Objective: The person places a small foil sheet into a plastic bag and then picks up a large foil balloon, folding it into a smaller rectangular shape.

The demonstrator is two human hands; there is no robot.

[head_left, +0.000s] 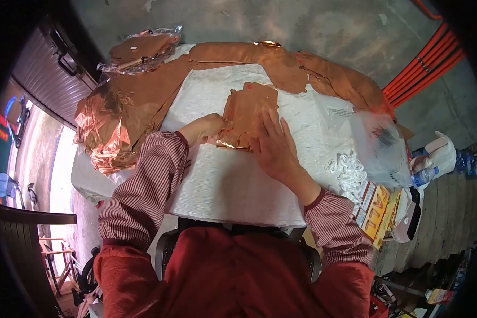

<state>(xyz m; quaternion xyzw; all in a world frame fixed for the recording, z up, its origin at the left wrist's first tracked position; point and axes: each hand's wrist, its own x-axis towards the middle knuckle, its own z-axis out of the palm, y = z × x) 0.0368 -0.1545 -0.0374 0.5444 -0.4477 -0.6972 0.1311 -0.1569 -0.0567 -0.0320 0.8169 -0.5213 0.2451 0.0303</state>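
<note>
A folded copper-coloured foil piece [245,108] with ragged edges lies on the white cloth-covered table [233,183]. A small red mark shows near its top edge. My left hand [204,128] is at its lower left edge, the fingers curled closed on that edge. Flat on the right side of the piece lies my right hand [276,146], its fingers stretched out and pointing away from me. The part of the foil under my right palm is hidden.
Large copper-coloured foil sheets [138,95] arch around the table's left, far and right sides. A clear plastic packet [143,47] lies far left. On the right are a clear plastic bag [379,143], white loops [347,172] and a yellow box [376,209].
</note>
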